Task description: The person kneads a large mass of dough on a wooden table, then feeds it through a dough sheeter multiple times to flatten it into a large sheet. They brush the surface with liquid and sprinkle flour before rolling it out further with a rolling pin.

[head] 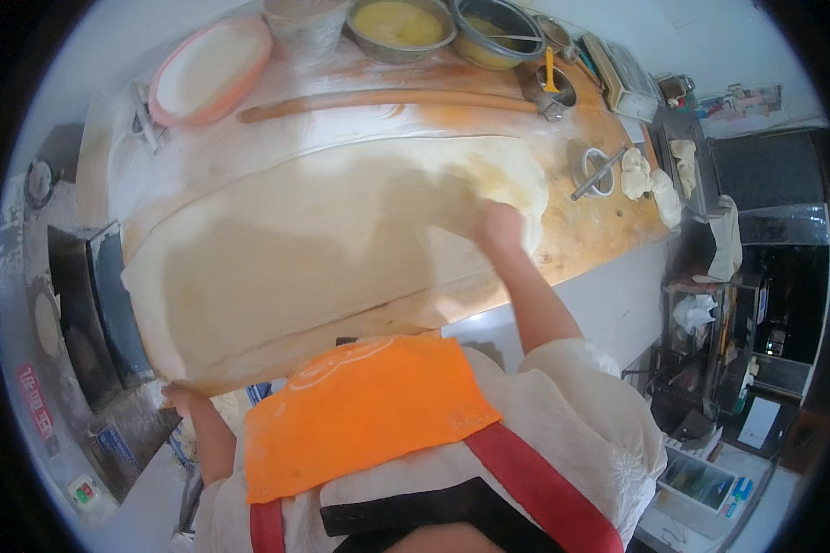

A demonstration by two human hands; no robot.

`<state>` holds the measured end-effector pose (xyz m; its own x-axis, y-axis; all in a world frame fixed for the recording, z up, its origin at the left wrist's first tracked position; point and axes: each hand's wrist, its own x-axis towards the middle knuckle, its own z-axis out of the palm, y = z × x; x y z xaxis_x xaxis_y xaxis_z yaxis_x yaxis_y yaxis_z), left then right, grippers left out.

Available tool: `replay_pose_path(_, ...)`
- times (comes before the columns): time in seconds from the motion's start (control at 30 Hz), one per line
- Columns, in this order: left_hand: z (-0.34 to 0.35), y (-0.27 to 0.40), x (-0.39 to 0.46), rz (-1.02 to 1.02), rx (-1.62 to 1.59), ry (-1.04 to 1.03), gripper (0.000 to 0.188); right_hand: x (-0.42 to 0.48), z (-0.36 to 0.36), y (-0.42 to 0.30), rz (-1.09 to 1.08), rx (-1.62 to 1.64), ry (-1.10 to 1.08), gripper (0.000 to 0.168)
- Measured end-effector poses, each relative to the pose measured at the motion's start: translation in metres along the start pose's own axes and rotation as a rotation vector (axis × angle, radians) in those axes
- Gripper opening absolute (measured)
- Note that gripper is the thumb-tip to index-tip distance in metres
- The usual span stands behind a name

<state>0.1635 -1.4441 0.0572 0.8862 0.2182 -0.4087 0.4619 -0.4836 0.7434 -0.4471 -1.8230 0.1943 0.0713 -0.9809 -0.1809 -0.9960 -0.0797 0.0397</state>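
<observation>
A large sheet of pale rolled dough (304,249) stretches across the floured wooden worktable (581,238). Over its right part is my right hand (499,227), blurred, with the fingers curled and partly hidden. A yellowish, glossy patch shows on the dough just beyond that hand. My left hand (185,399) is at the near left corner of the sheet, by the table's edge. Its fingertips touch the dough's edge there, but whether they grip it is unclear.
Behind the dough lies a long wooden rolling pin (387,100). A pink basin of flour (211,72), a metal bowl of yellow liquid (398,27) and a dark-rimmed pot (494,34) line the back. Dough pieces (636,173) and a jar (593,173) with a rod across it are at right.
</observation>
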Motion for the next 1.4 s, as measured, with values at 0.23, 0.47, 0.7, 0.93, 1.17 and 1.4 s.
replay_pose_path(0.23, -0.002, 0.018, -0.051, 0.482, 1.013, 0.107, 0.058, -0.001, -0.009, -0.072, 0.246, 0.057, -0.091, 0.023)
replay_pose_path(0.47, 0.010, -0.020, -0.018, 0.506, 0.908, 0.175, 0.053, 0.071, -0.025, -0.321, -0.108, 0.323, -0.160, 0.026)
replay_pose_path(0.7, 0.005, 0.043, -0.076, -0.036, 0.222, 0.263, 0.085, -0.053, 0.008, -0.587, -0.890, 0.100, -0.066, 0.018)
replay_pose_path(0.93, 0.005, 0.047, -0.081, -0.027, 0.217, 0.262, 0.085, -0.137, -0.006, -0.548, -1.330, -0.015, -0.156, 0.021)
replay_pose_path(1.17, 0.013, -0.002, -0.010, 0.530, 1.263, 0.126, 0.057, 0.052, 0.021, -0.367, -0.387, 0.488, -0.218, 0.039)
replay_pose_path(1.4, 0.008, -0.008, 0.016, -0.115, 0.039, 0.161, 0.075, 0.123, 0.009, 0.041, -0.004, 0.045, -0.186, 0.045)
